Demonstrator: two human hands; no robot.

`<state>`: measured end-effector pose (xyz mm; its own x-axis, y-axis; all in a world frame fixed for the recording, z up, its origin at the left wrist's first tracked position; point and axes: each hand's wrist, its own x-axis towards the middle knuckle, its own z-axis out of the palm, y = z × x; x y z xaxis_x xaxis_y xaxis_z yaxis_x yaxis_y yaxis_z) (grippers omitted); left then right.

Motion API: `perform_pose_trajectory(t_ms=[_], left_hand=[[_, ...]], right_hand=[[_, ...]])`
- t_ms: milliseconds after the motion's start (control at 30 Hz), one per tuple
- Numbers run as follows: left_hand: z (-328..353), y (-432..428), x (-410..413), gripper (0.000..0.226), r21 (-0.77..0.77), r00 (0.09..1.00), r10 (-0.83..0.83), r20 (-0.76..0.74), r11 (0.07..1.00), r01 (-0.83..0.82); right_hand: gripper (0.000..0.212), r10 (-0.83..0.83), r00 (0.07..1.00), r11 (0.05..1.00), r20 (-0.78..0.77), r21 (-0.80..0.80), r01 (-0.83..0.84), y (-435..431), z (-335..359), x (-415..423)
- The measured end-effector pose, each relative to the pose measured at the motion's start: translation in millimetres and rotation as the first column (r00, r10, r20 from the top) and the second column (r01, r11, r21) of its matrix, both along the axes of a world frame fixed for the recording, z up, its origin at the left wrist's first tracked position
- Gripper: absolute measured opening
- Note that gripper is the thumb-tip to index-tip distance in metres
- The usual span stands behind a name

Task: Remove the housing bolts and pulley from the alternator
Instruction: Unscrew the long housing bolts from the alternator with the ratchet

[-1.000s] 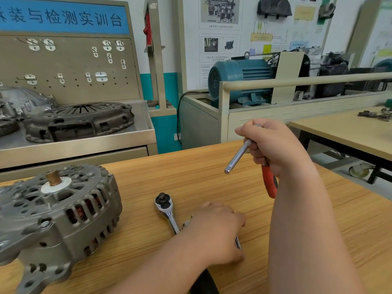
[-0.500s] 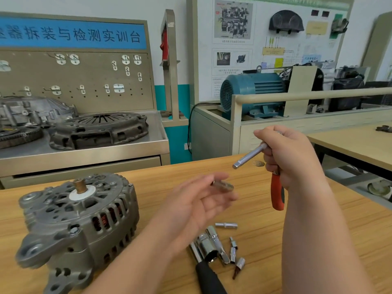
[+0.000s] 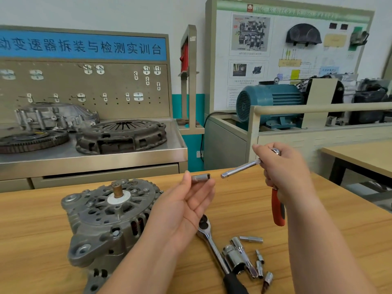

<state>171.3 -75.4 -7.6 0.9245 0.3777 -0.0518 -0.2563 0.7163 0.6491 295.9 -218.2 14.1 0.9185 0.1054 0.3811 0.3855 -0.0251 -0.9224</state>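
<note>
Mid-frame, left hand (image 3: 186, 204) pinches a socket (image 3: 201, 177); right hand (image 3: 284, 172) grips the red-handled driver (image 3: 239, 169). Align socket bore with the driver's tip, then push straight.

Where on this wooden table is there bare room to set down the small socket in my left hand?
The light wooden table is bare left of the grey cast-metal alternator, and beyond the head of the chrome ratchet with a black grip, up to the far edge. It is crowded among the loose chrome sockets beside that ratchet.
</note>
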Motion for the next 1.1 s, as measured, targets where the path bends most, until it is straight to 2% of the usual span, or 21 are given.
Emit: perform_pose_trajectory(t_ms=[167, 400, 500, 633, 733, 933, 1100], left_hand=[[-2, 3, 0, 0.025, 0.053, 0.999, -0.022, 0.035, 0.998, 0.02], [-5, 5, 1, 0.029, 0.111, 0.996, -0.057, 0.066, 0.993, 0.049], [-5, 5, 0, 0.027, 0.214, 0.997, -0.029, 0.066, 0.977, 0.014], [-5, 3, -2, 0.02, 0.371, 0.991, 0.098, 0.091, 0.92, -0.125], [-4, 4, -4, 0.002, 0.434, 0.976, 0.182, 0.12, 0.875, -0.217], [4, 4, -11, 0.006, 0.553, 0.961, 0.221, 0.166, 0.786, -0.276], [14, 10, -22, 0.008, 0.607, 0.977, 0.153, 0.149, 0.766, -0.212]], right_hand=[[0.039, -0.081, 0.996, 0.997, 0.045, 0.006, 0.081, 2, 1, -3], [0.035, -0.176, 0.977, 0.983, 0.117, -0.032, 0.181, 3, 2, -7], [0.034, -0.221, 0.96, 0.971, 0.173, -0.051, 0.233, 4, 2, -8], [0.02, -0.265, 0.94, 0.959, 0.213, -0.042, 0.279, 10, 1, -13], [0.017, -0.246, 0.948, 0.967, 0.203, -0.021, 0.255, 16, -2, -16], [0.016, -0.195, 0.959, 0.978, 0.204, -0.033, 0.206, 20, -1, -20], [0.015, -0.156, 0.962, 0.984, 0.226, -0.054, 0.172, 16, 8, -26]])
